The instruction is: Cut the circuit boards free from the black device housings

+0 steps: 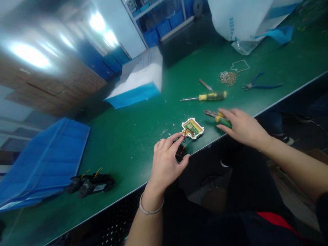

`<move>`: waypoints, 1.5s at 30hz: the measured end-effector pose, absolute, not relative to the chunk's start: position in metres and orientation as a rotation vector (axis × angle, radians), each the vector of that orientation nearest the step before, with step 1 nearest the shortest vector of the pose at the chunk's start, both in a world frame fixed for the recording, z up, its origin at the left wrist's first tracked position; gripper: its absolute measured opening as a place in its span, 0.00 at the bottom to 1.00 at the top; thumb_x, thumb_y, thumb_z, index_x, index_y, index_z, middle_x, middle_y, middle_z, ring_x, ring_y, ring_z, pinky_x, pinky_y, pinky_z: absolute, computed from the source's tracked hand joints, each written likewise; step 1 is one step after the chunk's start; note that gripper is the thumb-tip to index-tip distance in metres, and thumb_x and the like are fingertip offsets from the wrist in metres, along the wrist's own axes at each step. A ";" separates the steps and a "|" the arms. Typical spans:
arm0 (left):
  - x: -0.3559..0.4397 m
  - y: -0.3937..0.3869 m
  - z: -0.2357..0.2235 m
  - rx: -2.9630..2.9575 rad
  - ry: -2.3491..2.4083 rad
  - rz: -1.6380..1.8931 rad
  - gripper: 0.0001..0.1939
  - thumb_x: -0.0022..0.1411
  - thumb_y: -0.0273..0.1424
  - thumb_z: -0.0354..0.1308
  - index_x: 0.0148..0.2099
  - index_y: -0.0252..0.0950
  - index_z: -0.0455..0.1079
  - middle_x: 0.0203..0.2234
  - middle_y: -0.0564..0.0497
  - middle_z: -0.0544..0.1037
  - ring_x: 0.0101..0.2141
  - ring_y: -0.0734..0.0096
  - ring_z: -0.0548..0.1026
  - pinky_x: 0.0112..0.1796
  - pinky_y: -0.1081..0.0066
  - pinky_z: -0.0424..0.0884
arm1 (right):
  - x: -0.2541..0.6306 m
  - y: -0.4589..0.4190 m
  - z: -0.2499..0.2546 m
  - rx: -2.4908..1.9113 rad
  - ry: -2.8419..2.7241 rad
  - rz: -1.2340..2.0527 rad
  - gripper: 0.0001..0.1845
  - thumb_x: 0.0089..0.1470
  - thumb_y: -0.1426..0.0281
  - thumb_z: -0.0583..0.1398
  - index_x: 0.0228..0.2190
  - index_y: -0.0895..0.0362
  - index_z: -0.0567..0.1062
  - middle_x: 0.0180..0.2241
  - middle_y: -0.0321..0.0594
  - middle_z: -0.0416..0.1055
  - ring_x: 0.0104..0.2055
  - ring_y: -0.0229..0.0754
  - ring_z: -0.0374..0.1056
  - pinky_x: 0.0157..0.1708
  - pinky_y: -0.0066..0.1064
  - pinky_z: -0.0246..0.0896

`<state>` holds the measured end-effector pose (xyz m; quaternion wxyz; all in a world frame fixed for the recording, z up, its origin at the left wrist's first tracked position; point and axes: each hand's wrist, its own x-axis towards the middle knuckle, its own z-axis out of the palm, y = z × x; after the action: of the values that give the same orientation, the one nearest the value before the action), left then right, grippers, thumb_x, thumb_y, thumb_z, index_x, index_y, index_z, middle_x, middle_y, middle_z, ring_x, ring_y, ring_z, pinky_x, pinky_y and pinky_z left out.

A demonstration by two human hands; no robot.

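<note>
The green bench (123,136) runs slantwise under everything, with the yellow-and-black screwdriver (213,96) lying on it. Just beyond the screwdriver is a short brown stick-like tool (205,84) (its tip is paler). To the right of the screwdriver sit a heap of small metal pieces (228,78) and, farther right, blue-handled pliers (263,85), their handles spread. Left of the screwdriver stands a white and blue package (140,78); well apart, lower left, lie black parts with yellow wires (93,183).
</note>
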<state>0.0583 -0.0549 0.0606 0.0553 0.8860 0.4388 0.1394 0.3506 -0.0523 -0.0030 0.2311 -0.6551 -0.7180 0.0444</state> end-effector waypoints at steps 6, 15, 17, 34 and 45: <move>0.053 -0.056 0.059 2.678 1.310 0.502 0.23 0.60 0.33 0.57 0.58 0.42 0.64 0.57 0.49 0.68 0.50 0.61 0.68 0.51 0.56 0.62 | 0.341 -0.026 0.008 -1.611 -2.136 -0.044 0.32 0.55 0.58 0.59 0.58 0.58 0.65 0.57 0.56 0.61 0.59 0.60 0.55 0.54 0.53 0.54; 0.053 -0.062 0.058 2.611 1.465 0.639 0.20 0.50 0.31 0.65 0.46 0.43 0.66 0.56 0.52 0.68 0.57 0.55 0.60 0.60 0.50 0.52 | 0.269 0.016 -0.001 -1.251 -2.429 0.378 0.51 0.40 0.58 0.68 0.63 0.59 0.57 0.58 0.54 0.59 0.59 0.58 0.56 0.58 0.50 0.52; 0.045 -0.057 0.052 2.535 1.581 0.701 0.30 0.47 0.31 0.67 0.53 0.42 0.62 0.57 0.49 0.66 0.57 0.54 0.60 0.59 0.49 0.53 | 0.271 0.013 0.001 -1.278 -2.370 0.297 0.47 0.40 0.62 0.67 0.61 0.59 0.61 0.53 0.53 0.62 0.55 0.55 0.58 0.56 0.45 0.57; -0.009 -0.030 0.010 2.188 1.747 0.880 0.38 0.41 0.36 0.73 0.53 0.39 0.58 0.49 0.47 0.63 0.51 0.59 0.65 0.52 0.57 0.65 | 0.306 -0.025 0.008 -1.631 -2.108 -0.199 0.37 0.47 0.58 0.61 0.57 0.58 0.65 0.50 0.53 0.63 0.51 0.58 0.59 0.47 0.48 0.58; -0.006 -0.030 -0.001 1.920 1.622 0.954 0.33 0.43 0.35 0.71 0.49 0.38 0.61 0.44 0.49 0.69 0.45 0.65 0.70 0.48 0.63 0.67 | 0.217 -0.052 0.053 -1.017 -2.081 0.402 0.21 0.57 0.73 0.54 0.52 0.54 0.68 0.54 0.44 0.66 0.56 0.45 0.62 0.55 0.40 0.59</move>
<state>-0.0062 -0.0297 -0.0007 0.2245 0.6960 0.5879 0.3459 0.2174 -0.0519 0.0530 0.3850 -0.3994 -0.8169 0.1578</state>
